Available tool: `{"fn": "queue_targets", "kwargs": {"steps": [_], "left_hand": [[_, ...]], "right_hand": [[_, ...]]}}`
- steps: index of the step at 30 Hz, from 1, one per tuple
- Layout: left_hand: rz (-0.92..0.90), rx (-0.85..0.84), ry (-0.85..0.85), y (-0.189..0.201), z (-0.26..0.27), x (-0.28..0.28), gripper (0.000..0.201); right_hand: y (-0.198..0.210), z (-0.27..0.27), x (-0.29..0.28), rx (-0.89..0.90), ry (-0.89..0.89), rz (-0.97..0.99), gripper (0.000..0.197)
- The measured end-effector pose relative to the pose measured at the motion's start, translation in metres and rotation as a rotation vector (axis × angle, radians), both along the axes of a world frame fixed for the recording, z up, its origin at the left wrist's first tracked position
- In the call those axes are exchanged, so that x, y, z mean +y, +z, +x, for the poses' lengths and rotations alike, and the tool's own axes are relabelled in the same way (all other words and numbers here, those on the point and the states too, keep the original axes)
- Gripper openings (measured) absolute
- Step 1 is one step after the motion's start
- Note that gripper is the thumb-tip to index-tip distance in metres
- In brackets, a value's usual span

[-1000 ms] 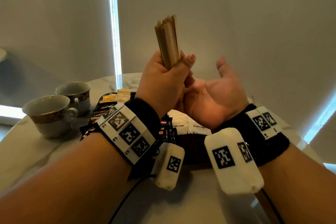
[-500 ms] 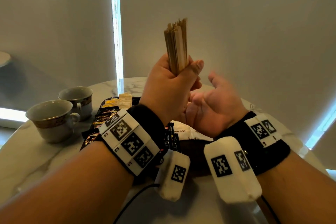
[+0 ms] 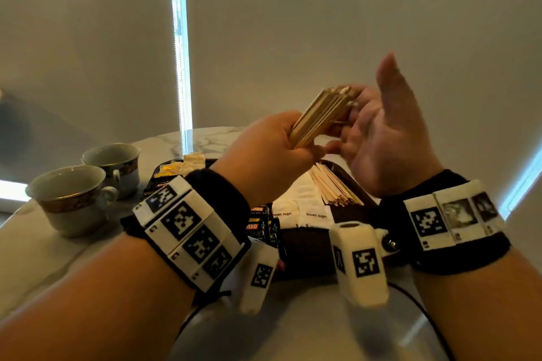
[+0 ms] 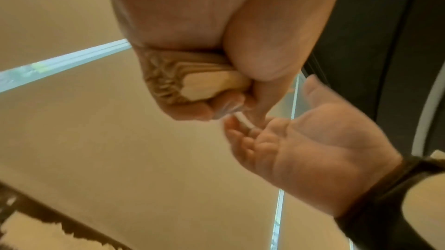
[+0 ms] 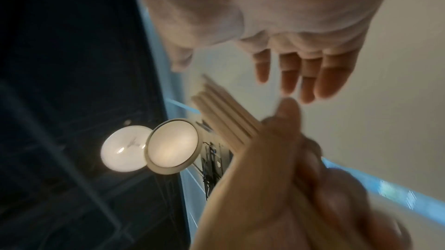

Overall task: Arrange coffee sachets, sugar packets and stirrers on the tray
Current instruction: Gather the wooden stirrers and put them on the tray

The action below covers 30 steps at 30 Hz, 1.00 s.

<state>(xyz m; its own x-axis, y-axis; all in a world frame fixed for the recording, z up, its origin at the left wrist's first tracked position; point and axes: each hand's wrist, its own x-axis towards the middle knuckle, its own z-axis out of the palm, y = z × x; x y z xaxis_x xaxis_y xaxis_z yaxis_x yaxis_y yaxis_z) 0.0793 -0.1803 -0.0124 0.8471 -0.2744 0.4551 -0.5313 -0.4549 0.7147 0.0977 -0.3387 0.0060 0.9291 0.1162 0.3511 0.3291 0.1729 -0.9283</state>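
My left hand (image 3: 272, 149) grips a bundle of wooden stirrers (image 3: 321, 114), tilted up to the right above the tray. In the left wrist view the bundle's end (image 4: 190, 80) pokes out of my fist. My right hand (image 3: 378, 132) is open, palm up, fingers straight, beside the bundle's far end; its fingers (image 5: 296, 75) spread just past the stirrer tips (image 5: 221, 113). On the dark brown tray (image 3: 311, 252) lie white brown-sugar packets (image 3: 305, 208), more stirrers (image 3: 334, 187), dark coffee sachets (image 3: 264, 223) and yellow packets (image 3: 173, 170).
Two empty porcelain cups (image 3: 70, 193) (image 3: 117, 161) stand left of the tray on the white marble table (image 3: 44, 261). Behind it are grey blinds with a bright vertical gap (image 3: 180, 47).
The bundle has tipped from upright to slanting right and come lower. My right hand rose from under the left fist and now stands open at the bundle's tip.
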Motion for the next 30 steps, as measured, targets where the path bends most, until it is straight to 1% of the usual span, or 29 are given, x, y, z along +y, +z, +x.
{"fn": "queue_targets", "kwargs": {"steps": [2, 3, 4, 6, 7, 8, 10, 11, 13, 14, 16, 18, 19, 21, 22, 24, 27, 30], "left_hand": [[0.083, 0.026, 0.015, 0.001, -0.001, 0.000, 0.022], [0.101, 0.047, 0.003, 0.002, -0.002, -0.001, 0.022], [0.121, 0.066, -0.003, 0.002, -0.004, -0.003, 0.022], [0.132, 0.088, 0.007, 0.002, -0.004, -0.006, 0.018], [0.115, 0.098, 0.014, 0.001, -0.004, -0.008, 0.013], [0.097, 0.107, 0.026, 0.001, -0.006, -0.009, 0.014], [0.061, 0.098, 0.034, 0.000, -0.005, -0.009, 0.027], [0.049, 0.094, 0.030, 0.001, -0.005, -0.009, 0.030], [0.085, 0.096, 0.027, 0.002, -0.006, -0.011, 0.028], [0.115, 0.092, 0.035, 0.002, -0.006, -0.012, 0.023], [0.152, 0.086, 0.055, 0.003, -0.006, -0.012, 0.004], [0.168, 0.079, 0.083, 0.003, -0.006, -0.009, 0.016], [0.180, 0.078, 0.098, 0.004, -0.007, -0.006, 0.017], [0.243, 0.067, 0.131, 0.006, -0.008, -0.003, 0.013], [0.270, 0.063, 0.149, 0.007, -0.009, -0.001, 0.015], [0.339, 0.047, 0.182, 0.009, -0.009, -0.001, 0.018], [0.428, 0.026, 0.204, 0.011, -0.013, -0.005, 0.009], [0.514, 0.016, 0.202, 0.009, -0.015, -0.013, 0.005]], "right_hand": [[0.005, -0.006, -0.003, -0.131, -0.082, -0.297, 0.088], [0.003, -0.008, -0.002, -0.167, -0.090, -0.410, 0.083], [0.001, -0.010, 0.001, -0.187, -0.089, -0.465, 0.074], [-0.003, -0.011, 0.007, -0.227, -0.121, -0.472, 0.055], [-0.005, -0.011, 0.008, -0.255, -0.150, -0.468, 0.049], [-0.005, -0.012, 0.009, -0.284, -0.175, -0.468, 0.043], [-0.006, -0.012, 0.009, -0.327, -0.214, -0.461, 0.035], [-0.006, -0.013, 0.009, -0.340, -0.226, -0.458, 0.035], [-0.006, -0.017, 0.013, -0.363, -0.236, -0.450, 0.039], [-0.006, -0.018, 0.014, -0.366, -0.234, -0.451, 0.043], [-0.006, -0.018, 0.013, -0.340, -0.223, -0.478, 0.054], [-0.004, -0.013, 0.008, -0.310, -0.221, -0.486, 0.061], [-0.001, -0.011, 0.004, -0.282, -0.228, -0.430, 0.066], [0.008, -0.006, -0.006, -0.197, -0.266, -0.233, 0.085], [0.013, -0.005, -0.012, -0.175, -0.301, -0.150, 0.091], [0.020, -0.007, -0.020, -0.176, -0.353, -0.064, 0.097], [0.017, -0.010, -0.010, -0.164, -0.303, -0.068, 0.096], [0.011, -0.020, 0.016, -0.111, -0.170, -0.180, 0.102]]}}
